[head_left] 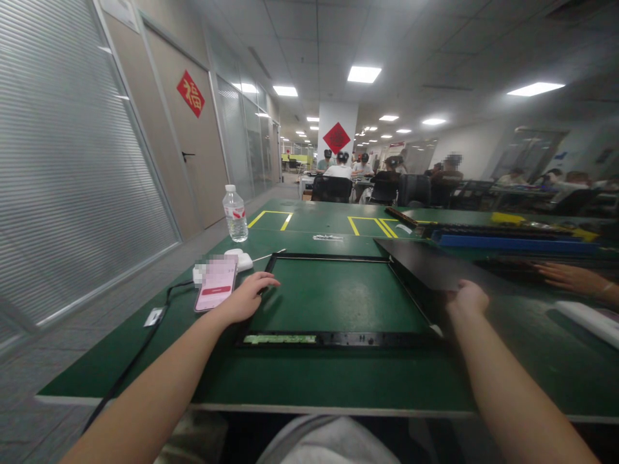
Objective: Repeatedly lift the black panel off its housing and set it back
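A thin black rectangular frame (367, 339), like a display bezel, lies flat on the green table, with a green strip (280, 339) like a circuit board along its near bar. At its left side is my left hand (249, 296), fingers stretched out; I cannot tell whether they touch it. My right hand (468, 299) is closed on the near edge of a dark flat panel (420, 264). That panel is tilted up at the frame's right side, partly blurred by motion.
Left of the frame lie a phone (216, 287), a white object (239, 260) and a black cable (145, 348). A water bottle (235, 216) stands behind them. Another person's hand (575, 278) is at the right, near a white object (590, 322). A blue bar (512, 242) lies farther back.
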Demonstrator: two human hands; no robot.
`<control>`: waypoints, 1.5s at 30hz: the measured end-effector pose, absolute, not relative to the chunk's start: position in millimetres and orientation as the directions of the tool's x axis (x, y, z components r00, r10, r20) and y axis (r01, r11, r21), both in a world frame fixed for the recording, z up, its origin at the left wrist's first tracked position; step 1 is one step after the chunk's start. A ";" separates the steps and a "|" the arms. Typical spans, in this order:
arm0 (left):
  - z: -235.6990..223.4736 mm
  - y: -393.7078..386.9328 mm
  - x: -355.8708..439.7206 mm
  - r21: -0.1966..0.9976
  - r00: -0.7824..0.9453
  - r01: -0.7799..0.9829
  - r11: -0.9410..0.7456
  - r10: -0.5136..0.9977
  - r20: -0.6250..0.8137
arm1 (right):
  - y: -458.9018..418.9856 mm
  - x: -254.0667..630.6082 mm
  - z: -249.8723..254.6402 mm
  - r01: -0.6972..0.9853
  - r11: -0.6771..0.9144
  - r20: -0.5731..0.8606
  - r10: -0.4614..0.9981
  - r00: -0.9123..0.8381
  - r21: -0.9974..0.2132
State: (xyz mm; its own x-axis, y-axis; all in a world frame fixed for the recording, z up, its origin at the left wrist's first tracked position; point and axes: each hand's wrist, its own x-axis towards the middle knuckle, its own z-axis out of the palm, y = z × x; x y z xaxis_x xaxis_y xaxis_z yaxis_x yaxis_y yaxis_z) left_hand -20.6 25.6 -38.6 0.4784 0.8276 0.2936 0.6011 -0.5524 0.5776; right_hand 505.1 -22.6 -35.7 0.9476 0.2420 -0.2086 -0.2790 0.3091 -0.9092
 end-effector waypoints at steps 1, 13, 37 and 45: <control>-38.5 25.6 -20.6 0.579 0.479 0.600 -0.552 0.828 0.292 | -21.8 507.0 -37.6 -0.276 0.305 -0.201 0.256 0.946 -0.911; -37.3 25.1 -19.0 0.576 0.483 0.607 -0.547 0.830 0.279 | -17.1 523.1 -54.7 -0.327 0.304 -0.185 0.414 0.891 -0.895; -29.8 19.3 -14.4 0.521 0.499 0.652 -0.551 0.829 0.251 | -13.3 520.1 -57.2 -0.515 0.308 -0.380 0.404 0.832 -0.800; -29.8 19.7 -14.0 0.524 0.496 0.650 -0.550 0.830 0.257 | -10.8 524.5 -61.1 -0.492 0.298 -0.333 0.452 0.828 -0.818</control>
